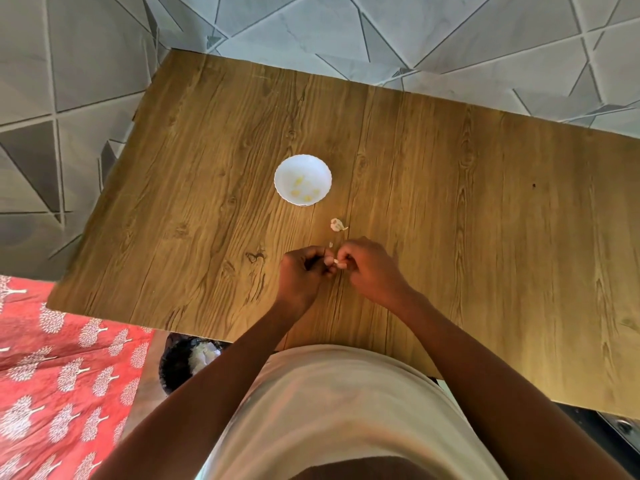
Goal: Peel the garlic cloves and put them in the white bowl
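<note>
Hands knuckles-up over the table (485,202), left hand (300,271) and right hand (370,268) both pinching one garlic clove (338,263).

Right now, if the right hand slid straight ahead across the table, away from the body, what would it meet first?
Probably the garlic piece lying just beyond the right hand, which pinches a clove together with the left hand. The white bowl sits further on, to the left. Height above the table is unclear.
</note>
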Demonstrator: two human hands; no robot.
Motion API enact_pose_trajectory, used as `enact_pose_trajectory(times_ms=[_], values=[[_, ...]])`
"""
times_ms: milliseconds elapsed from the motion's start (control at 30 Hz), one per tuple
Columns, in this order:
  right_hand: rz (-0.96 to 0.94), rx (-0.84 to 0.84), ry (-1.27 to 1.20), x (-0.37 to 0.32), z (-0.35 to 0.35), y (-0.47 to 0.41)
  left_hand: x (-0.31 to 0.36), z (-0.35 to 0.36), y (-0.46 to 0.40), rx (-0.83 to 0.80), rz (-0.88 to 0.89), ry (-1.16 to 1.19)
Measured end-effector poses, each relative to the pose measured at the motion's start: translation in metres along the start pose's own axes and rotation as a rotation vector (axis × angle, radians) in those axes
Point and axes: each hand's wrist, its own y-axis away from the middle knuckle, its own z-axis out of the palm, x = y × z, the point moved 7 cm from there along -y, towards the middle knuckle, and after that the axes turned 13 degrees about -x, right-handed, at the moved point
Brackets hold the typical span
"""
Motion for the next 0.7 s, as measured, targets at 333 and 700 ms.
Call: enact_pose_trajectory(times_ms=[333, 700], values=[[0.262, 0.017, -0.294, 0.015, 0.011, -0.001, 0.000, -0.004, -0.004, -0.041, 0.064, -0.126], [-0.152, 0.232, 0.456, -0.022, -0.002, 0.011, -0.010, -0.004, -0.012, -0.015, -0.236, 0.255]])
